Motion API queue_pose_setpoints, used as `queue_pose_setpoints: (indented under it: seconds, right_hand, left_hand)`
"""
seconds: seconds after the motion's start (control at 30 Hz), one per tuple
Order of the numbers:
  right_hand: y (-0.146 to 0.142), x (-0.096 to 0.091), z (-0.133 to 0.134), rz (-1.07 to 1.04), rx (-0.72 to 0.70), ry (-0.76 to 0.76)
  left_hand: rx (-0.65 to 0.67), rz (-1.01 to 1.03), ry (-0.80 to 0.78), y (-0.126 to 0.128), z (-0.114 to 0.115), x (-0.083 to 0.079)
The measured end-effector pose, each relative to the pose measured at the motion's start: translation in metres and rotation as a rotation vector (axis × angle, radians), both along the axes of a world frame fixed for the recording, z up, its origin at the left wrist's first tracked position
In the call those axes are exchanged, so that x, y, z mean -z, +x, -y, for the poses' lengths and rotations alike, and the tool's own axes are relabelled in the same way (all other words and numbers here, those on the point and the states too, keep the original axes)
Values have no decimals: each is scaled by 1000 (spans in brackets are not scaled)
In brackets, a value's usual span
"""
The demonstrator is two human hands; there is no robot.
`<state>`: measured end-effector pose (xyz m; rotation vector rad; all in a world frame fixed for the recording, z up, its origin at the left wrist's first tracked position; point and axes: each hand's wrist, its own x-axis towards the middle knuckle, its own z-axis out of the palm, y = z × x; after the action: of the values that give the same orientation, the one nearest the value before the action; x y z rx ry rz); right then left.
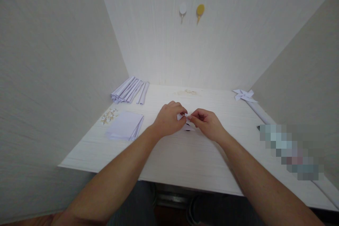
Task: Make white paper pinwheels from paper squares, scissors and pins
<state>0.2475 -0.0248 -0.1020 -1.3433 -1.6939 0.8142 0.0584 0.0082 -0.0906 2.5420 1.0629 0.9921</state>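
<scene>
Both my hands meet at the middle of a white table (185,155). My left hand (168,118) and my right hand (208,123) are each closed in a pinch on a small folded piece of white paper (186,122). The paper lies low over the tabletop between the fingertips, and most of it is hidden by my fingers.
A stack of flat white sheets (124,126) lies to the left. Several folded paper strips (130,90) sit at the back left. A folded paper pinwheel (245,95) rests at the back right. Two hooks (182,9) hang on the back wall. Walls close in three sides.
</scene>
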Motion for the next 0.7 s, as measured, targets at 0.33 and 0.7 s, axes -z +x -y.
queue_pose_setpoints:
  seconds: [0.33, 0.7]
  right_hand:
    - [0, -1, -2, -123, -9, -26]
    - [-1, -4, -3, -236, 157, 72]
  left_hand:
    - [-31, 95, 13, -7, -9, 0]
    - [-353, 480, -571, -6, -32, 14]
